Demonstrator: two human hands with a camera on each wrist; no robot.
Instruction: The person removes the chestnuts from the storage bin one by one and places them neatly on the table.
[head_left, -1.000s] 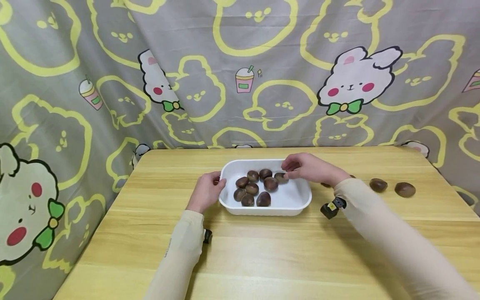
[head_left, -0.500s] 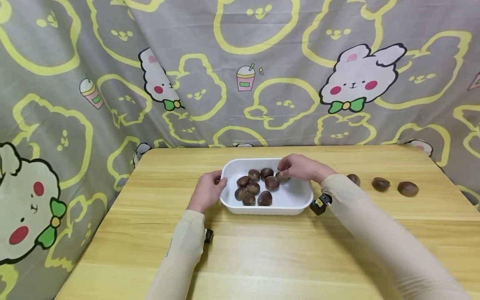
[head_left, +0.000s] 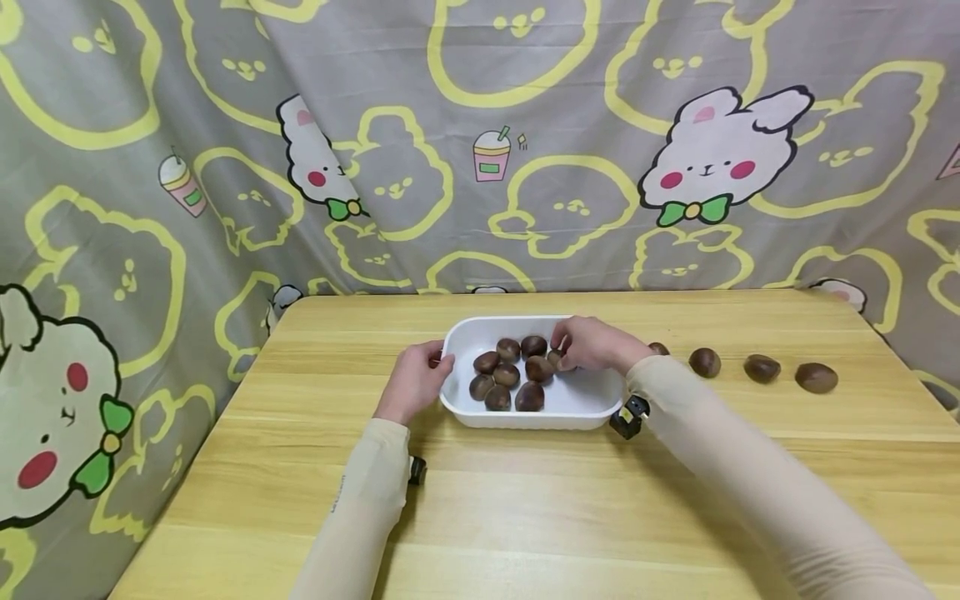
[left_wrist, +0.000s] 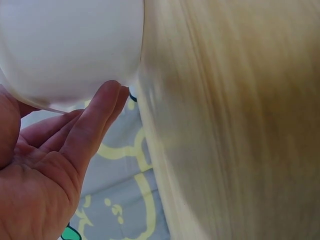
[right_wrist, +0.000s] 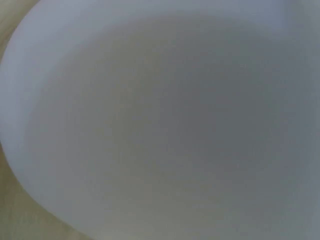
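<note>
A white rectangular plastic tray [head_left: 532,421] stands on the table with several brown chestnuts [head_left: 506,375] inside. My left hand [head_left: 412,383] grips the tray's left end, thumb at the rim and fingers along the outer wall. The left wrist view shows those fingers [left_wrist: 92,122] against the white tray wall [left_wrist: 70,50]. Over the tray's right half, my right hand [head_left: 596,343] pinches a chestnut [head_left: 555,358], partly hidden by the fingers, close beside other chestnuts. Only the blurred white tray [right_wrist: 150,125] fills the right wrist view; the hand is out of that frame.
Right of the tray, several loose chestnuts [head_left: 762,368] lie in a row on the wooden table [head_left: 510,500]. A patterned grey curtain [head_left: 420,200] hangs behind the table and along its left side. Both wrists carry small black cameras [head_left: 630,415].
My right hand has moved slightly left and toward me inside the tray, bringing the chestnut nearer the others. More of the loose row shows behind the sleeve. My left hand keeps its hold.
</note>
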